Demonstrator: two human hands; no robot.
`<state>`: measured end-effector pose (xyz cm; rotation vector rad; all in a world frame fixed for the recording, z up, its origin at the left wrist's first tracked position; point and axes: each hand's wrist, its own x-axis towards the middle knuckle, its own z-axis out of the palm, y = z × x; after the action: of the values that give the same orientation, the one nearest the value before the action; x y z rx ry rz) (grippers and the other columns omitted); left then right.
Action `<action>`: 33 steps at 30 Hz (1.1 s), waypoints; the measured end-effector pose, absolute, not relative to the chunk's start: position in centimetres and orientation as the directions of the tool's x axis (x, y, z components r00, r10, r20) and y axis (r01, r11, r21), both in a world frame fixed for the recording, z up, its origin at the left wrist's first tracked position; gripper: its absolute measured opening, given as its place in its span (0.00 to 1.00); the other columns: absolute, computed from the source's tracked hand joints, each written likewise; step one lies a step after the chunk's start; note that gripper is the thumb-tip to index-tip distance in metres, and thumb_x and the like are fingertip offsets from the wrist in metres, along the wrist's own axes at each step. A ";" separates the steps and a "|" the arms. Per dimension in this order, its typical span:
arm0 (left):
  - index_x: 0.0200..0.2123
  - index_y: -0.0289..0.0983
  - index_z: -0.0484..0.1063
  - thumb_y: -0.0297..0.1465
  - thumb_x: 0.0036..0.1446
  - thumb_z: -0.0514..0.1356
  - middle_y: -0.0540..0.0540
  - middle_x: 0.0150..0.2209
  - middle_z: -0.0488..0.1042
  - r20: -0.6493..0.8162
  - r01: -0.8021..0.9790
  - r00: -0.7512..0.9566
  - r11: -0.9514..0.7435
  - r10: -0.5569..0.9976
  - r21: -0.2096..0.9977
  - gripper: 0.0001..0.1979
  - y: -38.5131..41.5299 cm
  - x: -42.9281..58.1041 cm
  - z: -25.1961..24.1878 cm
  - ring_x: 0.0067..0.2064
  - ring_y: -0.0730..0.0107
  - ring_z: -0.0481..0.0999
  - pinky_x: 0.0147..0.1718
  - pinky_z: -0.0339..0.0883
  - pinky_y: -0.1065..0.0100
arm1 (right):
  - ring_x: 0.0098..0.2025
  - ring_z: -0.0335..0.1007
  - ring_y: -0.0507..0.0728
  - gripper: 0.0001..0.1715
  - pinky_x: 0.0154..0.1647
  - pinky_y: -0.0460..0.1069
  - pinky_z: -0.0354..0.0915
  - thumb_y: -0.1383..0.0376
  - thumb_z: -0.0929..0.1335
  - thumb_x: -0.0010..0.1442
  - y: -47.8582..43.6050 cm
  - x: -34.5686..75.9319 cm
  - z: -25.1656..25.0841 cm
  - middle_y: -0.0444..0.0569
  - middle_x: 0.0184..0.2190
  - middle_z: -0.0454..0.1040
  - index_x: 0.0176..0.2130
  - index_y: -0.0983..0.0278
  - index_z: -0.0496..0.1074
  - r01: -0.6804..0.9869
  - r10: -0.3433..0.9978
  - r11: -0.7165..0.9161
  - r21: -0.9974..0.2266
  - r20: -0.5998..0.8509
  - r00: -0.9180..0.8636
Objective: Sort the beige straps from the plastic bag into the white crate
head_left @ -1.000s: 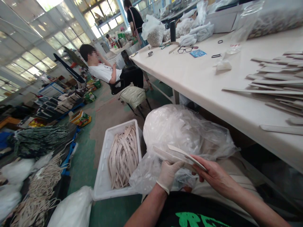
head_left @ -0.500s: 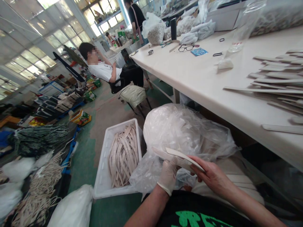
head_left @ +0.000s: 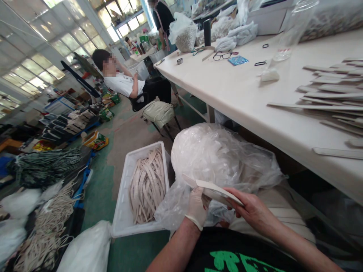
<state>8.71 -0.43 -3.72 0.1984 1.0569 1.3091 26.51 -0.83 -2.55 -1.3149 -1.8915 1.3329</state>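
Note:
A flat off-white strap [head_left: 216,190] is held in front of me, apparently doubled or paired with another strip at its left end. My left hand [head_left: 197,207], in a thin whitish glove, is closed around its left part. My bare right hand [head_left: 249,207] pinches the right end between thumb and fingers. Just beyond lies a big clear plastic bag [head_left: 204,151] with pale contents. More pale straps [head_left: 286,223] rest across my lap, partly under my right forearm.
Left of the bag stands a white bin [head_left: 120,211] with beige straps [head_left: 149,185]. A white table [head_left: 255,90] on the right carries loose strips [head_left: 334,98], glasses [head_left: 222,56] and bags. A seated person [head_left: 124,83] is near a stool [head_left: 159,112].
My left hand has shifted slightly left and down along the strap. The two strips at the left end look closer together. My right hand keeps its grip.

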 end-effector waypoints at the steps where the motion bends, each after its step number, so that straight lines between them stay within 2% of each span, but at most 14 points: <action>1: 0.32 0.35 0.77 0.40 0.43 0.70 0.45 0.34 0.79 -0.475 -0.640 -0.133 0.290 0.870 0.711 0.16 -0.5 8.6 -3.6 0.38 0.63 0.77 0.40 0.70 0.65 | 0.23 0.72 0.55 0.22 0.27 0.47 0.67 0.60 0.60 0.65 -0.8 26.5 -2.6 0.46 0.27 0.77 0.54 0.61 0.70 0.433 0.892 0.065 -0.899 -0.141 -0.428; 4: 0.34 0.35 0.79 0.43 0.51 0.66 0.44 0.36 0.80 -0.312 -0.391 -0.189 0.220 0.931 0.893 0.16 -0.8 8.1 -2.9 0.40 0.61 0.77 0.44 0.68 0.65 | 0.23 0.72 0.54 0.22 0.27 0.47 0.67 0.59 0.59 0.65 -0.8 26.3 -2.5 0.45 0.27 0.76 0.54 0.62 0.71 0.429 0.894 0.056 -0.902 -0.147 -0.424; 7: 0.36 0.33 0.80 0.45 0.56 0.62 0.42 0.37 0.81 -0.239 -0.230 -0.203 0.191 0.950 0.954 0.19 -0.9 7.5 -2.8 0.42 0.58 0.77 0.47 0.67 0.64 | 0.23 0.71 0.54 0.23 0.27 0.47 0.67 0.58 0.59 0.65 -0.8 25.9 -2.2 0.45 0.27 0.76 0.54 0.62 0.71 0.412 0.895 0.053 -0.910 -0.140 -0.424; 9: 0.37 0.34 0.79 0.45 0.55 0.61 0.41 0.38 0.81 -0.232 -0.248 -0.212 0.177 0.949 0.952 0.19 -0.8 7.3 -3.6 0.43 0.58 0.77 0.47 0.67 0.63 | 0.23 0.71 0.54 0.22 0.27 0.47 0.67 0.59 0.59 0.65 -0.8 25.8 -2.0 0.45 0.28 0.76 0.53 0.62 0.71 0.408 0.893 0.052 -0.911 -0.141 -0.428; 14: 0.36 0.36 0.78 0.43 0.53 0.62 0.40 0.40 0.80 -0.319 -0.313 -0.256 0.234 0.913 0.921 0.16 -0.8 7.1 -5.7 0.43 0.56 0.77 0.48 0.68 0.60 | 0.24 0.71 0.54 0.22 0.28 0.47 0.66 0.59 0.59 0.65 -0.9 25.9 -2.2 0.45 0.28 0.76 0.53 0.62 0.71 0.420 0.882 0.037 -0.907 -0.168 -0.440; 20: 0.39 0.33 0.80 0.43 0.59 0.58 0.40 0.39 0.81 -0.178 -0.179 -0.123 0.154 0.976 0.972 0.19 -1.1 7.0 -3.1 0.45 0.52 0.78 0.49 0.67 0.59 | 0.25 0.71 0.54 0.22 0.29 0.47 0.66 0.59 0.59 0.66 -1.0 26.0 -2.4 0.45 0.28 0.76 0.54 0.61 0.70 0.414 0.881 0.044 -0.909 -0.161 -0.446; 29: 0.40 0.35 0.81 0.43 0.59 0.60 0.40 0.40 0.81 -0.118 0.026 -0.154 0.123 0.981 0.992 0.18 -2.0 6.8 -1.5 0.45 0.54 0.78 0.49 0.68 0.59 | 0.26 0.71 0.55 0.21 0.29 0.47 0.67 0.59 0.59 0.67 -1.2 26.0 -2.5 0.46 0.29 0.76 0.54 0.62 0.70 0.398 0.875 0.034 -0.917 -0.165 -0.455; 33: 0.39 0.35 0.81 0.44 0.58 0.61 0.40 0.39 0.82 -0.138 0.009 -0.138 0.141 0.981 0.990 0.19 -1.9 6.7 -1.3 0.44 0.54 0.79 0.48 0.69 0.60 | 0.26 0.71 0.54 0.21 0.28 0.47 0.67 0.59 0.59 0.67 -1.3 26.0 -2.4 0.45 0.28 0.76 0.54 0.62 0.70 0.390 0.880 0.028 -0.920 -0.163 -0.446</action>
<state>6.72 -1.90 -1.26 1.0497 1.3860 1.1937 25.96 -1.29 -2.39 -1.2868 -1.8531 1.4125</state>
